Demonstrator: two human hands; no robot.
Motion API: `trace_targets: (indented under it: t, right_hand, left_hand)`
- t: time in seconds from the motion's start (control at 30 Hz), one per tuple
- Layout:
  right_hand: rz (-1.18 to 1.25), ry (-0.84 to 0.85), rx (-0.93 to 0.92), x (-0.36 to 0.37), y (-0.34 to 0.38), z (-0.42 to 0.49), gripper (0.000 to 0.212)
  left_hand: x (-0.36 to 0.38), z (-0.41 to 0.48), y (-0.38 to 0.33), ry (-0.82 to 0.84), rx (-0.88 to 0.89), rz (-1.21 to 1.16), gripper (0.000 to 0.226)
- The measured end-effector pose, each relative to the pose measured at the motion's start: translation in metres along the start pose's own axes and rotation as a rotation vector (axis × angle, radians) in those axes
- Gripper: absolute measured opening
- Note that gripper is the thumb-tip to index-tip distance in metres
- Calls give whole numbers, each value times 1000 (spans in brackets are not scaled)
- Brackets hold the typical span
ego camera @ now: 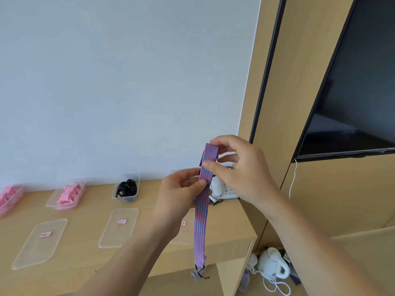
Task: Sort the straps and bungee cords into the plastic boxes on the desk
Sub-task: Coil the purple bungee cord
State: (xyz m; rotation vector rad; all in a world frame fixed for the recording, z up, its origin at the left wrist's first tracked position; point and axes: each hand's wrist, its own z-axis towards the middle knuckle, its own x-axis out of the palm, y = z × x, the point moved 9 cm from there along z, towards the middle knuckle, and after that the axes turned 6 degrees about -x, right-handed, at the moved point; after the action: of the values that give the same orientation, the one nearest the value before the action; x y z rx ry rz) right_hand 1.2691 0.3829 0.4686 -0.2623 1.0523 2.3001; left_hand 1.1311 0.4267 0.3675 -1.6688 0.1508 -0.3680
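A flat strap [201, 221] with red and blue stripes hangs upright in front of me, a clear clip at its lower end. My right hand [239, 167] pinches its folded top end. My left hand [181, 191] pinches it a little lower, thumb on the front. On the desk [85, 248] stand open plastic boxes: one with black cords [126, 187] and two with pink straps [68, 195], the second pink box [9, 196] at the left edge.
Two clear lids with labels [38, 242] [119, 226] lie flat on the desk in front of the boxes; a third is behind my left arm. A white telephone [222, 189] sits at the desk's right end. A white kettle [272, 265] stands below. A dark screen [359, 86] hangs on the right.
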Motion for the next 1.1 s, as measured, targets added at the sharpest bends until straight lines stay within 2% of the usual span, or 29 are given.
trace_targets:
  t: [0.07,0.13,0.3,0.47,0.57,0.67,0.77,0.9,1.1]
  right_hand:
    - [79,-34,-12,-2,6,-2,19]
    - [128,-56,-24,-4,10,-3,12]
    - [188,-76,-23,-6,9,-8,14]
    - [124,-139,-113,-10,13,-13,21]
    - [193,-112,-89,-6,11,-17,20]
    - [305,-55,-20,1,8,-18,20]
    - [325,-48,-25,1,8,-20,21]
    - [289,-13,40,7,-4,-25,36]
    - [198,-13,-96,6,2,-30,35]
  left_hand:
    - [-3,0,0,-19,8,-32,24]
    - [-4,1,0,-30,17,-53,25]
    - [-3,0,1,-23,14,-76,21]
    - [-3,0,5,-19,-19,-83,15]
    - [-4,2,6,-29,-37,-80,15]
    - [-5,3,8,-45,-61,-74,20]
    - [-7,3,10,-40,-77,-71,23]
    - [-3,3,5,16,-85,-109,24]
    - [-4,4,0,65,-153,-130,39]
